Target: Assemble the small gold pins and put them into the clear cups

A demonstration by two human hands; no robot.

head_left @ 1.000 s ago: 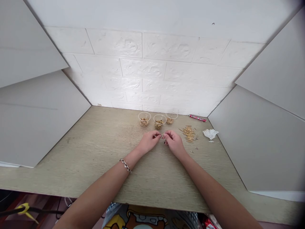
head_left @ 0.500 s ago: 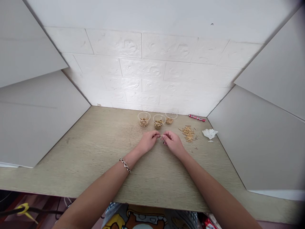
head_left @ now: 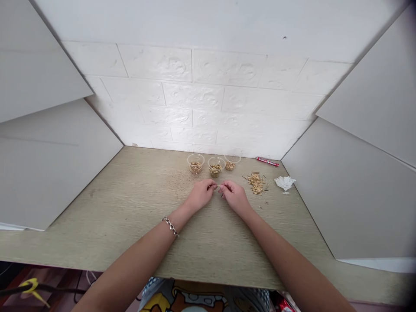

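Observation:
My left hand (head_left: 202, 193) and my right hand (head_left: 234, 195) meet at the middle of the table, fingertips pinched and almost touching. Between them shows a tiny gold pin (head_left: 218, 186), held at both ends by the fingertips. Just beyond the hands stand three clear cups: the left cup (head_left: 195, 164) and the middle cup (head_left: 216, 168) hold small gold pieces, and the right cup (head_left: 231, 163) holds fewer. A pile of gold pins (head_left: 256, 183) lies to the right of my right hand.
A red pen-like stick (head_left: 267, 161) lies near the white brick-patterned wall (head_left: 208, 99). Crumpled white tissue (head_left: 284, 183) rests by the right grey panel (head_left: 364, 190). Another grey panel (head_left: 55, 160) bounds the wooden table (head_left: 130, 225) on the left. Fine gold bits are scattered left of the cups.
My fingertips have come slightly closer together, and less of the pin shows between them. The view has shifted a little.

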